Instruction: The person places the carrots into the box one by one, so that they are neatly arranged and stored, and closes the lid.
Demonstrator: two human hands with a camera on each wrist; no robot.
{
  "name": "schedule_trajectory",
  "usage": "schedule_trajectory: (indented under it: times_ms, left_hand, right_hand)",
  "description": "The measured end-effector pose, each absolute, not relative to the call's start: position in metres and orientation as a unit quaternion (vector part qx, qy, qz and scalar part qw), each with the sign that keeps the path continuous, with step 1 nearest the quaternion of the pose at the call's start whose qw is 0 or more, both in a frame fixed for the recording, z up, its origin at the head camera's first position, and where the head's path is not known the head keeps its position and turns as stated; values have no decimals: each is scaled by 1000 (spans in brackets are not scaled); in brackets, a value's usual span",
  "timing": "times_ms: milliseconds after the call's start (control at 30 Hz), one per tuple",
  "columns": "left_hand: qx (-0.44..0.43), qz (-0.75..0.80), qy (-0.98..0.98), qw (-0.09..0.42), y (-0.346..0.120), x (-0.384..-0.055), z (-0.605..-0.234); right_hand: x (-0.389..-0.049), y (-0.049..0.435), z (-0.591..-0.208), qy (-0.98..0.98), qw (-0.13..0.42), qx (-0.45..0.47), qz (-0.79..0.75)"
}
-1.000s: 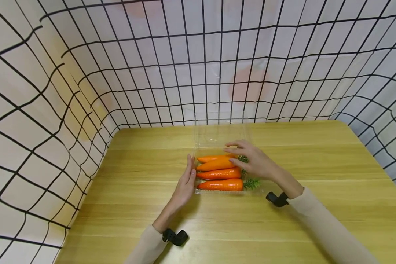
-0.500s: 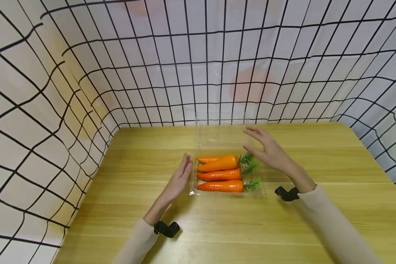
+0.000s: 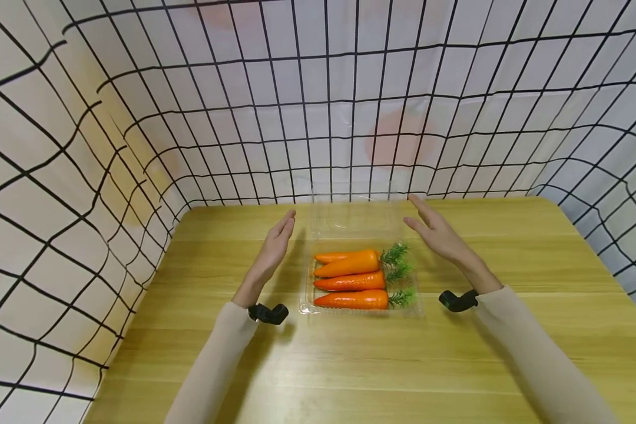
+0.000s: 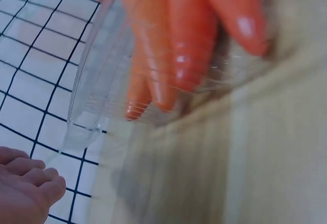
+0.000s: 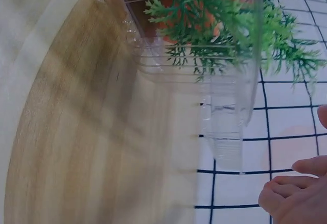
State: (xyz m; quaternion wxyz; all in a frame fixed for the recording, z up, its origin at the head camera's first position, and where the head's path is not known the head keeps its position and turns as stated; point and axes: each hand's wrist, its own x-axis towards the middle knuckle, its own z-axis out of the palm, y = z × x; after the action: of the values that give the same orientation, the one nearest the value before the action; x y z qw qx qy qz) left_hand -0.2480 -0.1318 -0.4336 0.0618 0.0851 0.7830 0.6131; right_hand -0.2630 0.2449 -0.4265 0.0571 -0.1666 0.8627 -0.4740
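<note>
A clear plastic clamshell box lies in the middle of the table, its see-through lid raised behind it. Several glossy orange carrots are lined up inside, tips to the left, with feathery green tops on the right. My left hand hovers left of the lid, fingers straight together and touching nothing. On the other side my right hand is held off the lid's right edge, fingers extended and thumb apart. The left wrist view shows the carrot tips through the box wall; green fronds fill the right wrist view.
The box stands on a light wooden table. White cloth with a black grid hangs behind the table and along both sides. A black wrist camera is strapped to the left wrist, another camera to the right.
My right hand has left the carrots and moved back and right, beside the lid. My left hand has come off the box's left side and moved farther back. The carrots stay in the box.
</note>
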Motion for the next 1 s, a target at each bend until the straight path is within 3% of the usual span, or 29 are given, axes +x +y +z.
schedule_trajectory:
  times_ms: [367, 1000]
  left_hand:
    - [64, 698, 698, 146, -123, -272, -443]
    - [71, 736, 651, 170, -118, -287, -444]
  right_hand:
    - [-276, 251, -441, 808, 108, -161, -556]
    - [-290, 252, -452, 783, 152, -154, -584]
